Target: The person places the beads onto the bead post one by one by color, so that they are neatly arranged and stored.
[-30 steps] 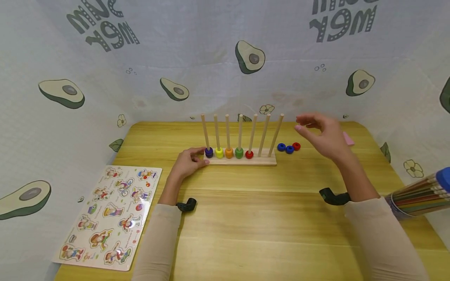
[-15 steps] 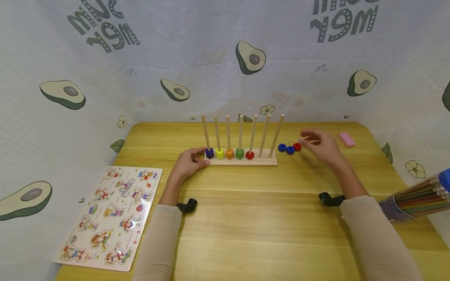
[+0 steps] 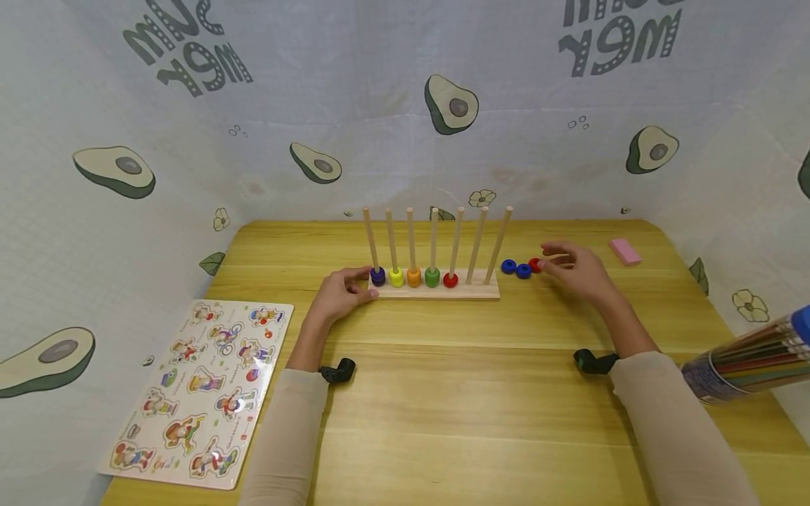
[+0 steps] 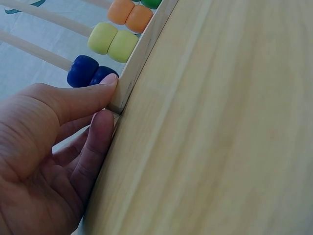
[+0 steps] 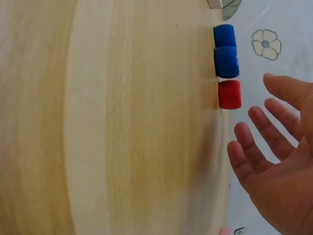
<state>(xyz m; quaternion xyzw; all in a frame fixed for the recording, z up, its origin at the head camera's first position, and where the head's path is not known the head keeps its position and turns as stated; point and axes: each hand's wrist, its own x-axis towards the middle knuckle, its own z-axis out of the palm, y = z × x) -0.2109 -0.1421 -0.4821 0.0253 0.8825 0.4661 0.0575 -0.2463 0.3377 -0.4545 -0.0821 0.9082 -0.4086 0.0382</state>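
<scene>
A wooden peg stand [image 3: 468, 289] with several upright pegs sits at the middle back of the table. Dark blue [image 3: 377, 276], yellow [image 3: 396, 279], orange [image 3: 414, 279], green [image 3: 432, 278] and red [image 3: 451, 281] beads rest at the foot of its pegs; the two rightmost pegs carry none. My left hand [image 3: 337, 295] pinches the stand's left end, thumb beside the dark blue beads [image 4: 82, 71]. Right of the stand lie two blue beads [image 5: 226, 62] and one red bead [image 5: 230, 95]. My right hand [image 3: 577, 273] hovers by the red one, fingers spread and holding nothing.
A picture puzzle board [image 3: 196, 393] lies at the left. A pink block [image 3: 625, 251] rests behind my right hand. At the right edge is a clear tub of coloured sticks [image 3: 747, 358]. A patterned cloth [image 3: 380, 105] hangs behind the table.
My right hand has come down toward the table, its fingertips now at the loose red bead. The pink block has come into full view. My left hand stays on the stand.
</scene>
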